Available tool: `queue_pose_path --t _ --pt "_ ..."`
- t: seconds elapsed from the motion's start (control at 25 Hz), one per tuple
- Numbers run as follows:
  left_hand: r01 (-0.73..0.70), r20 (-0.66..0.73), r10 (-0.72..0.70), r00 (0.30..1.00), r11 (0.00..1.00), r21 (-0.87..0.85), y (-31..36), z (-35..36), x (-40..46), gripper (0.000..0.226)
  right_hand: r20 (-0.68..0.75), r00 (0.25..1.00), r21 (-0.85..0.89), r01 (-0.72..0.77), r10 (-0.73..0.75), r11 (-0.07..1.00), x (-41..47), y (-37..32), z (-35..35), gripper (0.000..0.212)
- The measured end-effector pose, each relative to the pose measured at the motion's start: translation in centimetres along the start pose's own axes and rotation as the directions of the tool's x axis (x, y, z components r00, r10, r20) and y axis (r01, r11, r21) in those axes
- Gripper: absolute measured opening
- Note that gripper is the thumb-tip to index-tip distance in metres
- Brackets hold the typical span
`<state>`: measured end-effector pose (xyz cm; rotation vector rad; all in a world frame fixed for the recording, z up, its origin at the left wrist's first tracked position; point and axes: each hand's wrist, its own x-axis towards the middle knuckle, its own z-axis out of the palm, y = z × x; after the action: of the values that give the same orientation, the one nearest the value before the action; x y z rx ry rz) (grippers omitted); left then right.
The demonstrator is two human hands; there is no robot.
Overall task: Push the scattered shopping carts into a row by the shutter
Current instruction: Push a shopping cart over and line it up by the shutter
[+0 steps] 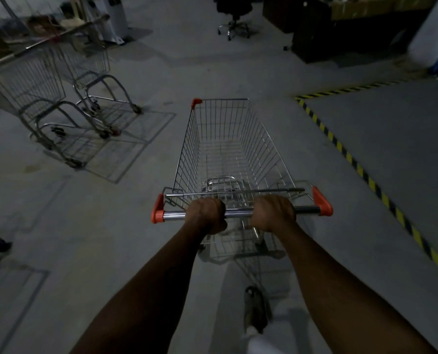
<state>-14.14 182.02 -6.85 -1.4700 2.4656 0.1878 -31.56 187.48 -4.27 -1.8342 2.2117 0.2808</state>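
While both arms reach forward from the bottom of the view, the left hand [206, 214] and right hand [274, 212] each wrap tight around the handle bar [238, 214] of a shopping cart [228, 149], knuckles up, fingers curled under the bar. Left hand sits left of the bar's middle, right hand right of it, bare chrome between them. Orange end caps [322, 201] close each end of the bar. Cart basket is wire, nothing in it, pointing away from the person across the grey concrete floor [110, 251]. Two more carts [67, 98] stand to the upper left, one just beside the other and overlapping in view, blurred, well apart from the held cart. Yellow and black striped tape [360, 172] runs on the floor to the right of the cart, turning a corner near the top right. Office chair [234, 19] on a wheeled base stands at the top centre, dark desk [340, 34] to its right. One foot in a dark shoe [254, 310] shows below the cart, between the forearms. Scene is dim, edges smeared
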Motion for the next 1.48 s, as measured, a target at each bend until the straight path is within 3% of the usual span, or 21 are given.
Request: queue_pose_path --t 0.32,0.56,0.88,1.04,1.12,1.28,1.48 --pt "-0.081 -0.035 0.08 0.996 0.996 -0.029 -1.0 4.4 -16.5 0.014 0.006 0.992 0.035 -0.124 0.124 0.992 -16.5 -6.5 6.3 0.025" --pt "-0.121 -0.065 0.118 0.991 0.992 -0.037 -1.4 6.4 -22.0 0.02 0.015 0.978 0.047 -0.21 0.21 0.977 -21.8 -8.8 8.4 0.024" --pt "-0.171 -0.087 0.17 0.982 0.985 0.004 -2.1 6.5 -22.2 0.019 0.023 0.972 0.044 -0.236 0.236 0.971 -21.8 -9.8 8.7 0.029" --pt "-0.209 -0.061 0.21 0.976 0.977 0.029 -3.1 6.2 -20.7 0.013 0.021 0.967 0.055 -0.254 0.253 0.966 -20.6 -10.3 8.5 0.021" --pt "-0.227 -0.032 0.229 0.973 0.973 0.042 -3.8 5.7 -19.2 0.013 0.031 0.957 0.084 -0.292 0.29 0.953 -19.5 -10.7 7.9 0.013" --pt "-0.253 0.03 0.252 0.967 0.966 0.053 -5.5 4.0 -14.7 0.014 0.061 0.934 0.16 -0.357 0.352 0.92 -16.3 -11.7 6.7 0.019" --pt "-0.255 -0.014 0.26 0.966 0.956 0.146 -8.1 2.0 -7.5 0.023 -0.032 0.927 0.272 -0.352 0.374 0.896 -10.8 -12.8 4.9 0.013"
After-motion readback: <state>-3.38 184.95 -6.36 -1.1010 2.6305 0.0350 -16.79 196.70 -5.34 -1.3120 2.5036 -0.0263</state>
